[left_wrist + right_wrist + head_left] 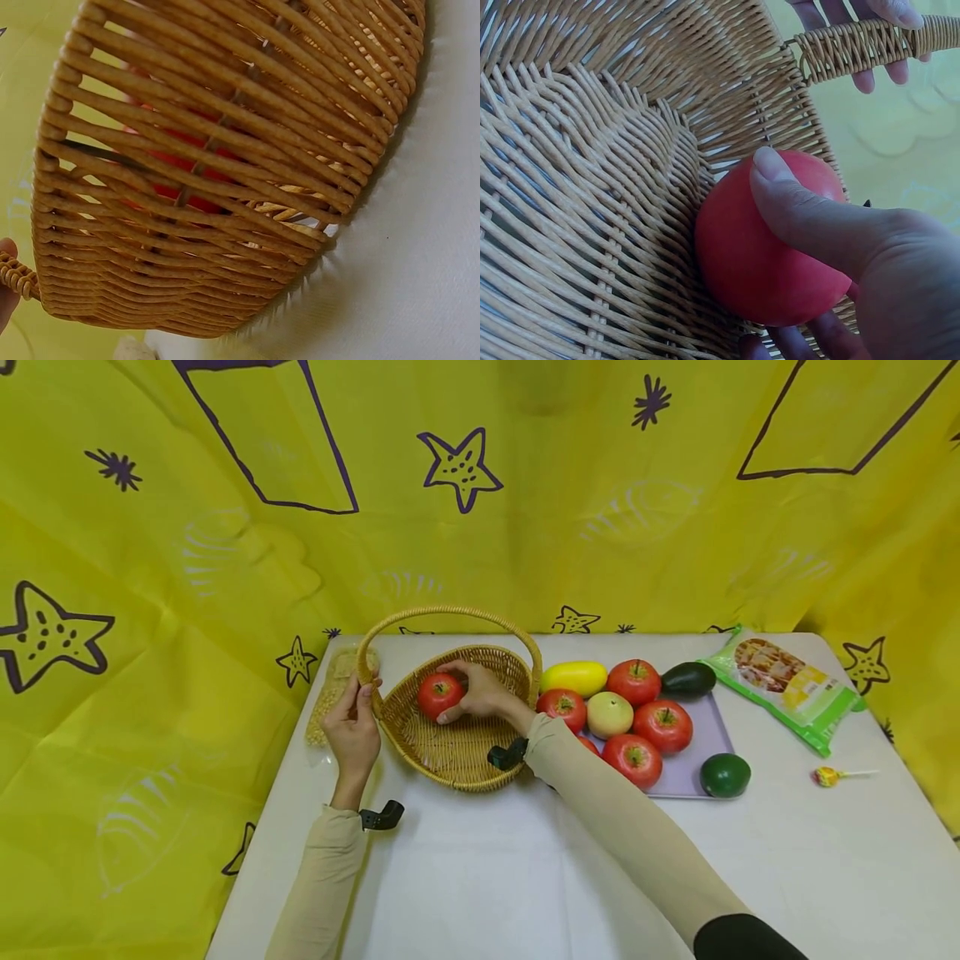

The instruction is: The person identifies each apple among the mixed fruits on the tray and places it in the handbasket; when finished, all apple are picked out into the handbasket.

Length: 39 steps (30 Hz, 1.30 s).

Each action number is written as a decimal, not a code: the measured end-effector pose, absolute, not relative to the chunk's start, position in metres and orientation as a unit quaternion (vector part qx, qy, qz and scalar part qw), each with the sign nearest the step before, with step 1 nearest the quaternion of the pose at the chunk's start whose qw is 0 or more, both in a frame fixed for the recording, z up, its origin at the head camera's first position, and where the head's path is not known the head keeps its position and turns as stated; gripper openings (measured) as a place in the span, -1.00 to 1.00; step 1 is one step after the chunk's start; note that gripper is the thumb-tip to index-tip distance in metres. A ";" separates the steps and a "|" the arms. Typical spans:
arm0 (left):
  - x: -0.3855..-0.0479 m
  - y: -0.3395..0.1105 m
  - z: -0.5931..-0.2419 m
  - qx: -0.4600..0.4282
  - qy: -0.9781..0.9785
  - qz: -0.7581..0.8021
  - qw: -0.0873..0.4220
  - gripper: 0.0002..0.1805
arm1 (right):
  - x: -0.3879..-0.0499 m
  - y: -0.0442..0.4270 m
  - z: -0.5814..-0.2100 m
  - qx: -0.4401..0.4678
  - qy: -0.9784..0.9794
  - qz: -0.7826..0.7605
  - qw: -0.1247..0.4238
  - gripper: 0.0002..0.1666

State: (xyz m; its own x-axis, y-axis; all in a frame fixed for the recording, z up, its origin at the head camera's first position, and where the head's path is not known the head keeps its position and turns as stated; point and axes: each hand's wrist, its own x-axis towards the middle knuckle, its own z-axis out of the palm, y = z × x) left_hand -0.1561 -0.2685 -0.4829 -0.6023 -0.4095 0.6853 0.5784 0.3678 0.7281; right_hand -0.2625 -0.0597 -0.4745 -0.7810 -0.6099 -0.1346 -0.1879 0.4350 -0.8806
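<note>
Left hand (351, 731) is clamped on the handle (450, 609) of a basket (442, 752), seemingly to steady it; an apple (438, 697) is gripped inside by the right hand (483, 690), a tray (708, 727) being placed to that hand's right, presumably for easy reach.

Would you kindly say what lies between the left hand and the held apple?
The basket's woven side lies between them; the head view shows this.

We see the right hand (885, 259) gripping a red apple (757, 262) inside the wicker basket (577, 172), thumb laid across the fruit, fingertips showing below; at upper right, the left hand (896, 9) (only partly visible) holds the woven handle (855, 54).
</note>
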 end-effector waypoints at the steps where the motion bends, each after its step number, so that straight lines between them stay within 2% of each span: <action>1: -0.156 -0.268 -0.483 -0.061 -0.700 -0.558 0.442 -0.63 | -0.262 -0.059 -0.475 -0.243 0.816 -0.473 0.227 0.15; 8: -0.157 -0.267 -0.483 -0.052 -0.700 -0.561 0.438 -0.62 | -0.257 -0.059 -0.464 -0.249 0.820 -0.458 0.235 0.29; 19: -0.156 -0.265 -0.481 -0.037 -0.698 -0.565 0.439 -0.63 | -0.233 -0.032 -0.436 -0.324 0.809 -0.467 0.150 0.30; 29: -0.154 -0.264 -0.484 -0.027 -0.703 -0.556 0.444 -0.64 | -0.202 0.009 -0.421 -0.374 0.788 -0.475 0.118 0.18; 39: -0.154 -0.263 -0.483 -0.031 -0.693 -0.569 0.442 -0.63 | -0.170 0.071 -0.412 -0.396 0.748 -0.523 0.103 -0.05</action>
